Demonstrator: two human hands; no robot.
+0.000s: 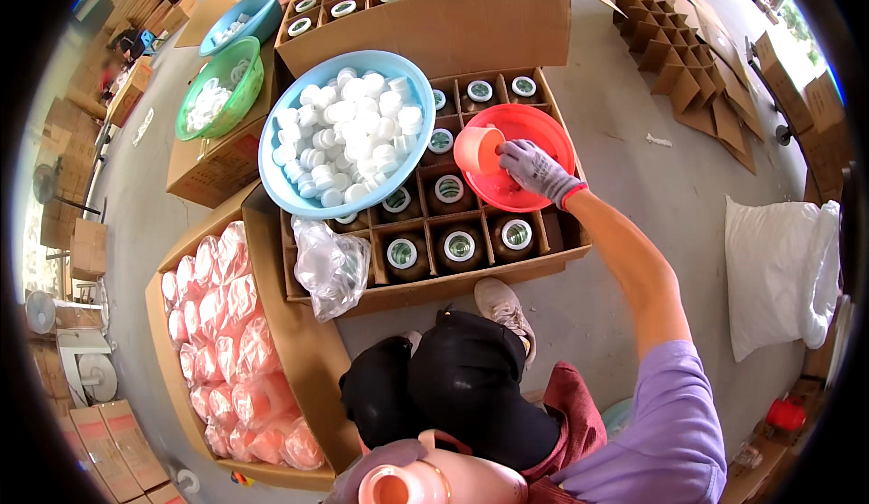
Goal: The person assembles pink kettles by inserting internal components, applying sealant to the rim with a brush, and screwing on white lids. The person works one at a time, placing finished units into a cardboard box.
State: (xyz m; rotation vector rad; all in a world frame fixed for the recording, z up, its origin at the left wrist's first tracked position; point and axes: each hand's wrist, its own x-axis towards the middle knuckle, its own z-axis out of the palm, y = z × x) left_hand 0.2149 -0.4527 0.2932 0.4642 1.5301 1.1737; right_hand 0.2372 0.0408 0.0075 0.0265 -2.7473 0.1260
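Observation:
My right hand (536, 169), in a grey glove with a red cuff, reaches forward and grips a small pink cup (477, 149) by its rim. The cup is tilted over a red basin (534, 133) that rests on an open cardboard box (453, 289) of dark jars (460, 246) with white-sealed tops. At the bottom edge my left hand (367, 472), also gloved and only partly in view, wraps around a pink jug (453, 484) held close to my body. A blue basin (276, 156) full of white caps sits on the same box, left of the red basin.
A clear plastic bag (330, 264) lies on the box's near-left corner. A box of pink bagged items (235, 341) stands at the left. Green (244, 97) and blue (262, 11) basins, another jar box (434, 24), cardboard dividers (679, 61) and a white sack (778, 269) surround me.

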